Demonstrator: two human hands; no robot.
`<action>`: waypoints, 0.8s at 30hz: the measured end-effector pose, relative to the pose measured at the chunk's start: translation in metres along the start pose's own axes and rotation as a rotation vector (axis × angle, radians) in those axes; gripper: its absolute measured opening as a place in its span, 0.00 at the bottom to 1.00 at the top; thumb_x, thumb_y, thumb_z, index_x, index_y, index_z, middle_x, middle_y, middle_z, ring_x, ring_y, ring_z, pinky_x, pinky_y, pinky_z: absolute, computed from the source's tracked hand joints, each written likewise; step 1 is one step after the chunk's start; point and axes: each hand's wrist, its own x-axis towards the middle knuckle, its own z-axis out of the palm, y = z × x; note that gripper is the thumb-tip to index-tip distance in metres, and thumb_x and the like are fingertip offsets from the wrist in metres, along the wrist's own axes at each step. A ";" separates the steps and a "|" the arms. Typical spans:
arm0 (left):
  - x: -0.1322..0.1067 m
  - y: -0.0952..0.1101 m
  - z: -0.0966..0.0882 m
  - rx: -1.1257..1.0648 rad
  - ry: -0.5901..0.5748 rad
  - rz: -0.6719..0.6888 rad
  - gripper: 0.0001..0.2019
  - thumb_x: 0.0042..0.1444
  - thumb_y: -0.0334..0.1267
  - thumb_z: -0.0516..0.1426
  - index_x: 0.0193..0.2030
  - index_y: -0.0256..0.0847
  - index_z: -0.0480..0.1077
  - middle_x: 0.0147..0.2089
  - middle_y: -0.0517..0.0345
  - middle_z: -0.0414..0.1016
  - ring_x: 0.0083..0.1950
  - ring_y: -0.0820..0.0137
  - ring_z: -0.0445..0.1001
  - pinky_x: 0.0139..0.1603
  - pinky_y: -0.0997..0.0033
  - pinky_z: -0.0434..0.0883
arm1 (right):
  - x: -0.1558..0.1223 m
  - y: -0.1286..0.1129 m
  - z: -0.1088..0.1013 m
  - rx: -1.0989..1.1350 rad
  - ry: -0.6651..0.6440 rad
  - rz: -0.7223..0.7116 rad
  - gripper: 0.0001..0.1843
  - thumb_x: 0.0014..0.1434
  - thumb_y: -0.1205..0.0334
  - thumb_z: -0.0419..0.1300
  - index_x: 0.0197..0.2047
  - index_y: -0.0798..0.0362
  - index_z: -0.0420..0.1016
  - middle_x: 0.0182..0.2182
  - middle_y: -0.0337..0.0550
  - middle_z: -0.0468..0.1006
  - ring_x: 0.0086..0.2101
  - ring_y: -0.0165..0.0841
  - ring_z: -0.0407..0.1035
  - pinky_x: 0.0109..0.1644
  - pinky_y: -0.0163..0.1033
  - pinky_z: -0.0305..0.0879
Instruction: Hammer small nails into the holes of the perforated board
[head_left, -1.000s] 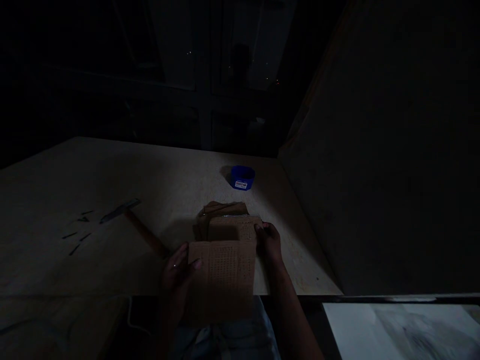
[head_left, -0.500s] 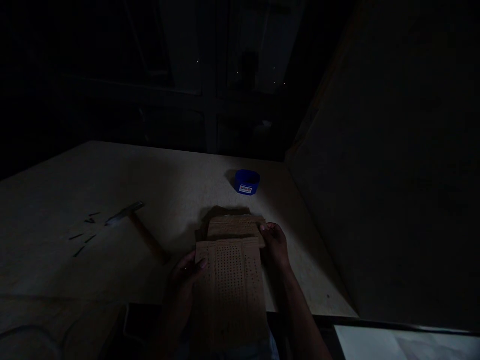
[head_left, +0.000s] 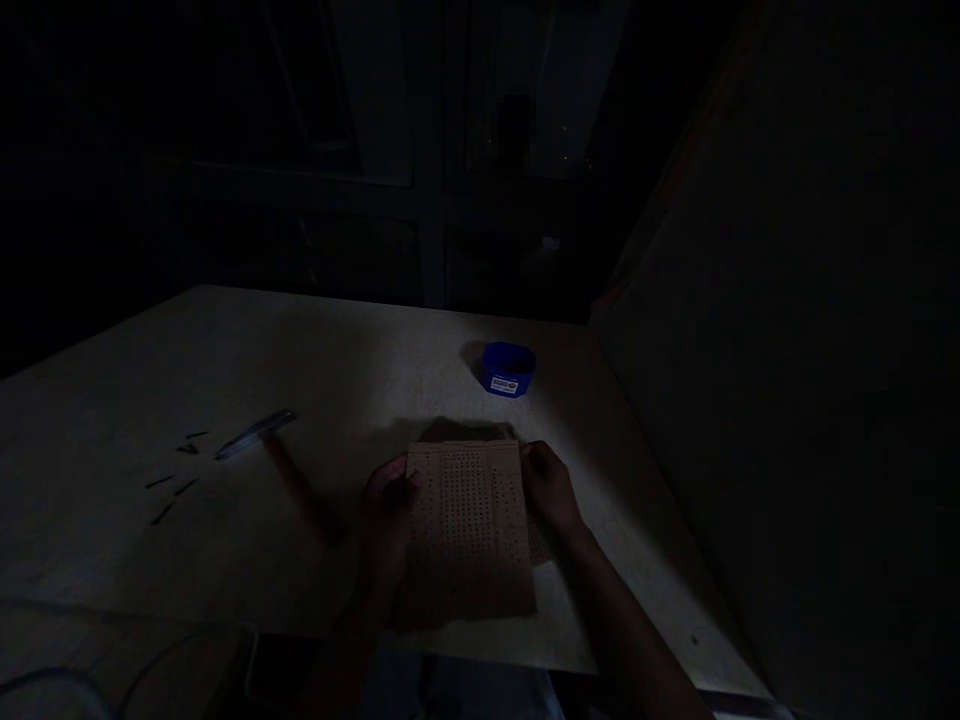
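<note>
A brown perforated card [head_left: 469, 525] with rows of small holes lies over a stack of similar cards near the front of a pale table [head_left: 225, 360]. My left hand [head_left: 386, 510] grips its left edge with curled fingers. My right hand [head_left: 551, 488] holds the upper right edge, fingers closed round it. The stack underneath is almost wholly hidden by the top card. The scene is very dark.
A hammer [head_left: 277, 460] with a wooden handle lies to the left, with several small dark nails [head_left: 176, 470] scattered beyond it. A small blue tub [head_left: 508, 369] stands behind the cards. A tall dark board [head_left: 787, 350] rises along the table's right side.
The card I held low toward my body has moved forward and down onto the stack, covering it. Both hands moved forward with it.
</note>
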 end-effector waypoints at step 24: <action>0.007 -0.036 0.019 0.716 -0.173 0.528 0.37 0.61 0.51 0.58 0.73 0.37 0.53 0.73 0.36 0.58 0.75 0.46 0.57 0.72 0.40 0.60 | -0.008 0.014 0.004 -0.411 -0.110 -0.317 0.30 0.63 0.44 0.62 0.63 0.52 0.73 0.65 0.58 0.66 0.65 0.51 0.60 0.69 0.60 0.59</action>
